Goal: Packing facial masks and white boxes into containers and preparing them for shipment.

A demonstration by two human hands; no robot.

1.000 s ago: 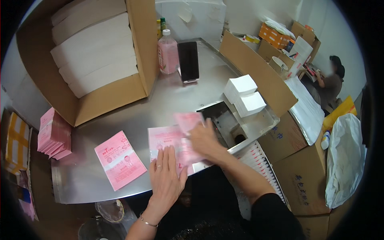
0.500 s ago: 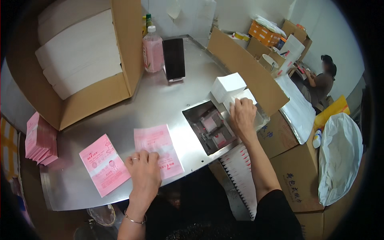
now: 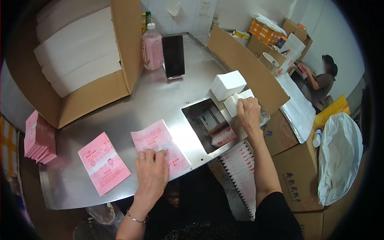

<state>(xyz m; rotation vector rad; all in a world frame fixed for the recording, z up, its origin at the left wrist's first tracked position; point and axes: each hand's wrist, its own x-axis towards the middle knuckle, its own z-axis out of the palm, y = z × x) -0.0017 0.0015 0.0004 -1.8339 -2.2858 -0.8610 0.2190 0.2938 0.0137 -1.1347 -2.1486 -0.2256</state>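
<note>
My left hand (image 3: 153,170) rests at the near edge of the metal table, its bent fingers closed on a pink printed wrapper (image 3: 154,134) with a pale band. To its left lies a stack of similar pink wrappers (image 3: 105,165). Over on the right, the fingers of my right hand (image 3: 250,116) grip a small stack of white folded tissues (image 3: 232,105); its thumb side is partly hidden. A taller white tissue stack (image 3: 228,85) stands just behind. Between my hands, a rectangular opening (image 3: 199,116) in the tabletop holds a metal mechanism and a pink packet (image 3: 224,137).
A large open carton (image 3: 94,100) of white tissues stands at the back left, with bundled pink packets (image 3: 40,138) beside it. A bottle (image 3: 152,50) and a phone (image 3: 173,57) stand at the back. Cartons (image 3: 296,176) and a white bag (image 3: 340,160) line the right. Another person (image 3: 323,82) sits far right.
My left hand has shifted right, and the pink wrapper has turned with it. My right hand has moved slightly right at the tissues. Inside the opening, the mechanism and pink packet have changed position.
</note>
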